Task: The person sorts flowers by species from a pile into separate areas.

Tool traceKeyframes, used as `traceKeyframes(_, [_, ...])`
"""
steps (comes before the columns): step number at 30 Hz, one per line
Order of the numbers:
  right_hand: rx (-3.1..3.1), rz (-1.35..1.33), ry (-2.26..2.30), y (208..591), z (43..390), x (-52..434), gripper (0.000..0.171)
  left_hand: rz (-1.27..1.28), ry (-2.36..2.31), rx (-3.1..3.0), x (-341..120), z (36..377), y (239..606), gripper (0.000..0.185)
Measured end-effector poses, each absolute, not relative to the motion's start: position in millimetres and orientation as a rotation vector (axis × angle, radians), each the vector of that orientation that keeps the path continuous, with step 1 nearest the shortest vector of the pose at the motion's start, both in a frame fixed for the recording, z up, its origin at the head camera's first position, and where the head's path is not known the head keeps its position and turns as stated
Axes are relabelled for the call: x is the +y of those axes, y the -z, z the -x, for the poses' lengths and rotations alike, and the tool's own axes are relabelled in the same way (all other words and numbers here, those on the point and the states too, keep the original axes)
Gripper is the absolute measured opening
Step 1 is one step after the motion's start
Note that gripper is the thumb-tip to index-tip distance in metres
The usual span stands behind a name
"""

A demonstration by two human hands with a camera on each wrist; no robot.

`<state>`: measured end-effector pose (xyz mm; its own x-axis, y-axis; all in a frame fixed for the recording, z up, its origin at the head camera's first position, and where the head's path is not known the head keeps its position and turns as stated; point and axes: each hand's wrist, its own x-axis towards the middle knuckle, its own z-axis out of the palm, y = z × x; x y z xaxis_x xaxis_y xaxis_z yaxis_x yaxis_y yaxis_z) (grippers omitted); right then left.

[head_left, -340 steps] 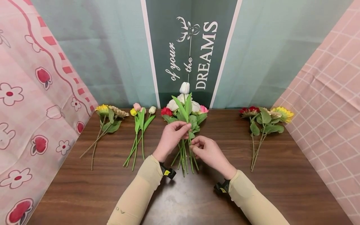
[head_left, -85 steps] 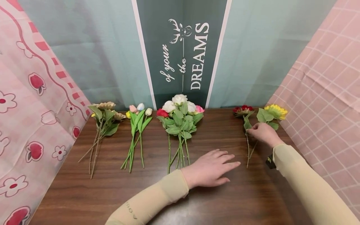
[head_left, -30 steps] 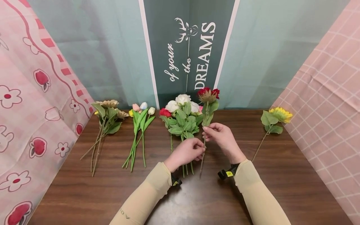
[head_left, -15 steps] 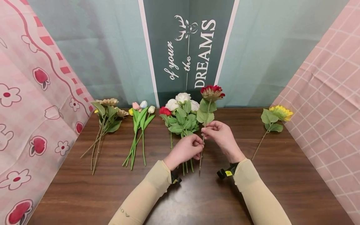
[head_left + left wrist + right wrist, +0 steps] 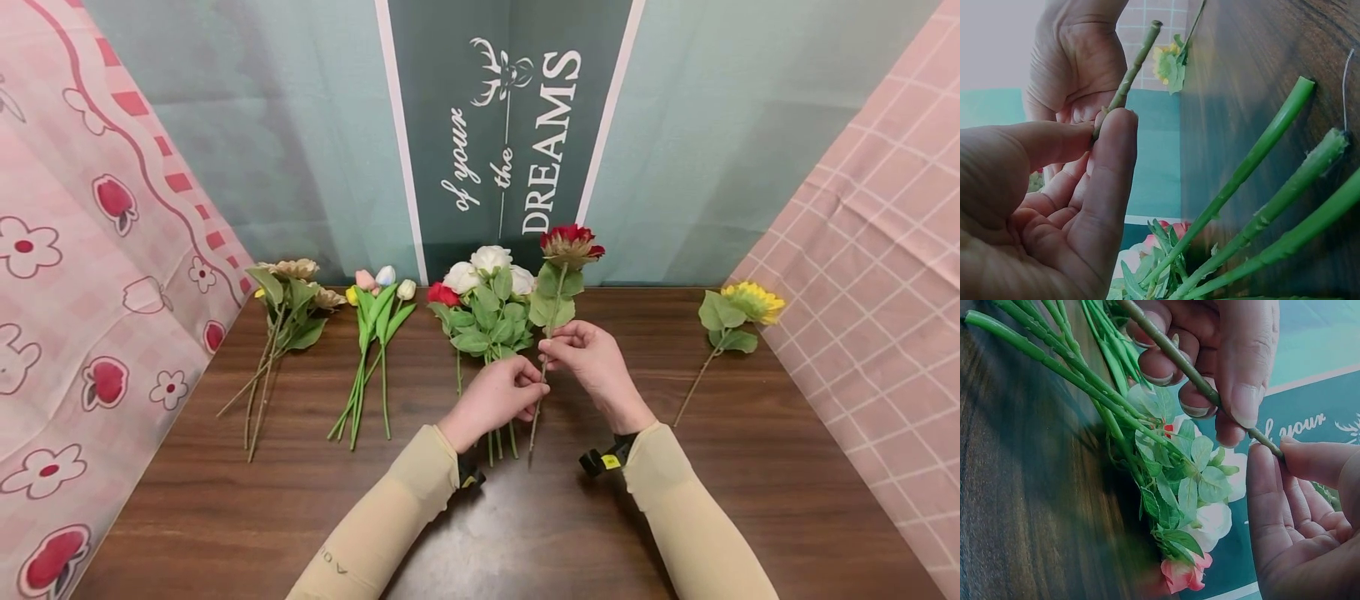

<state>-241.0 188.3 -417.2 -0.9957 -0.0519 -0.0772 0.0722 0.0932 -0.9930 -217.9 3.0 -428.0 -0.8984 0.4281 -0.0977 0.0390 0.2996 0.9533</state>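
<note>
A long-stemmed red flower (image 5: 572, 247) with a tan underside and green leaves is held upright over the middle of the table. My right hand (image 5: 588, 367) pinches its stem just below the leaves. Lower down, the thumb and fingers of my left hand (image 5: 498, 396) also pinch the stem. In the left wrist view, the bare lower stem (image 5: 1141, 56) sticks out past the left fingertips. Just left of the red flower lies a bunch of roses (image 5: 487, 308), white, red and pink, its green stems (image 5: 1054, 356) passing partly behind the left hand.
On the wooden table (image 5: 480, 533), tulips (image 5: 378, 325) lie left of the roses. Farther left are beige flowers (image 5: 288, 271) with brown stems. A single yellow sunflower (image 5: 753, 302) lies at the right. Cloth walls (image 5: 322, 142) stand around the back and sides.
A white tulip was held over the roses earlier and now lies with the tulips. The red flower came from the right group to the middle; lately it turned slightly in both hands.
</note>
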Motion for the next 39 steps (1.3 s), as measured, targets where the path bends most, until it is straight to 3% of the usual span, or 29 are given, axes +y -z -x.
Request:
traceKeyframes(9, [2.245,0.098,2.112,414.9,238.0,179.1,0.032,-0.466,-1.562,2.338,-22.8,222.1,417.3,0.006])
traceKeyframes(21, [2.369,0.302,1.884,409.9,227.8,158.6,0.033,-0.106,-1.279,2.744,-209.2,212.3,410.6,0.014])
traceKeyframes(39, [2.676,0.594,1.471,409.8,223.1,125.3,0.020,0.185,-1.015,2.914,-353.0,190.0,397.9,0.026])
